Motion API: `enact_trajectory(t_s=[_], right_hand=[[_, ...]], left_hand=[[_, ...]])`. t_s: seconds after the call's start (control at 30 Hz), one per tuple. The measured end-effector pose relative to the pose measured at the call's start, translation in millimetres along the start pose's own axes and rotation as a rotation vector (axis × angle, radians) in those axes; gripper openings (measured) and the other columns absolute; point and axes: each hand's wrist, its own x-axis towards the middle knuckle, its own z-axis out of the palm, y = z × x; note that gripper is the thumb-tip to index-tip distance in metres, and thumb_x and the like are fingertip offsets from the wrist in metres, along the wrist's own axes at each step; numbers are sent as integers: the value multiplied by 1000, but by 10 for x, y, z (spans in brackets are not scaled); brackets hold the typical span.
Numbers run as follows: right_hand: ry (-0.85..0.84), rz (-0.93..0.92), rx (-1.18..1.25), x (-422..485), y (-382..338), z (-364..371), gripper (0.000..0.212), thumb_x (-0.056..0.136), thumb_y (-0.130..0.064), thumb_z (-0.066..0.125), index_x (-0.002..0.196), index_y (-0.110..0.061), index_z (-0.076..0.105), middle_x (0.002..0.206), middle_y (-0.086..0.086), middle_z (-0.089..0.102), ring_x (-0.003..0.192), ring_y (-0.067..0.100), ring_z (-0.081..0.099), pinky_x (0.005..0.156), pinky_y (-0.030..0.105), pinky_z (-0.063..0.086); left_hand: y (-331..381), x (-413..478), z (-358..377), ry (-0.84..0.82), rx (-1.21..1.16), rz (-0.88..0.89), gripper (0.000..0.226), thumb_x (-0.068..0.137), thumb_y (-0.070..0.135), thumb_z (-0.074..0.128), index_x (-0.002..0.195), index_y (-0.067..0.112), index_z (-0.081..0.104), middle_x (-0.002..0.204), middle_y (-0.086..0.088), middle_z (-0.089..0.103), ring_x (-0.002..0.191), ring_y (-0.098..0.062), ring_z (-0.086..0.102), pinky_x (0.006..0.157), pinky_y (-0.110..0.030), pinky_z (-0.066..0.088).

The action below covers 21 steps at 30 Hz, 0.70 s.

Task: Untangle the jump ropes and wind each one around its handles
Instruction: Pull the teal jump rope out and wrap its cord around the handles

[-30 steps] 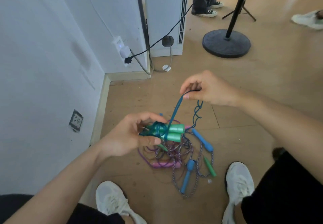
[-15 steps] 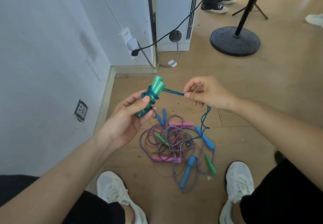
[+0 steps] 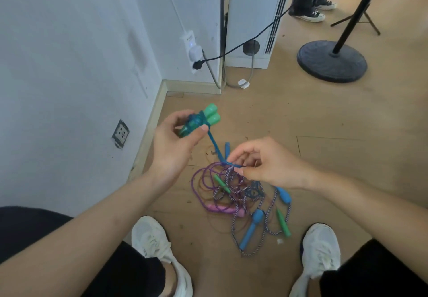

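We're gripping the paired green handles (image 3: 212,114) in our left hand (image 3: 172,150), our right hand (image 3: 268,164) pinching the teal cord (image 3: 213,143), which is slanting down-right from them.

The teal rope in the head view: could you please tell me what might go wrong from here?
1. The teal rope seems to run on from the right hand down into the pile; a hard pull may tighten that tangle or drag other ropes up.
2. The turns on the green handles look pinned mainly by the thumb of the left hand; if the rope goes slack, they may loosen or slip off.
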Motion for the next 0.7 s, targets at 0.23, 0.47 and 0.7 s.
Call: enact_trajectory(t_s=[0.23, 0.47, 0.7], right_hand=[[82, -67, 24, -86, -92, -196, 21, 87, -5, 72, 100, -22, 76, 67, -4, 68, 60, 8, 58, 61, 20, 46], [180, -139, -22, -82, -112, -354, 19, 84, -2, 73, 94, -18, 74, 80, -1, 73, 66, 2, 60, 65, 20, 48], [226, -168, -15, -34, -58, -328, 15, 85, -2, 73, 91, -16, 74, 80, 5, 73, 70, 19, 64, 71, 40, 54]], left_hand=[[-23, -48, -15, -249, 445, 357, 52, 77, 13, 83, 126, 23, 68, 118, 3, 65, 108, -9, 62, 96, -33, 53], [16, -155, 75, -565, 501, 379, 54, 67, 4, 84, 117, 24, 73, 101, 4, 66, 88, -2, 61, 76, -9, 44], [103, -288, 159, -642, 396, 273, 52, 57, 26, 95, 104, 27, 71, 92, 6, 65, 79, -9, 60, 72, -20, 44]])
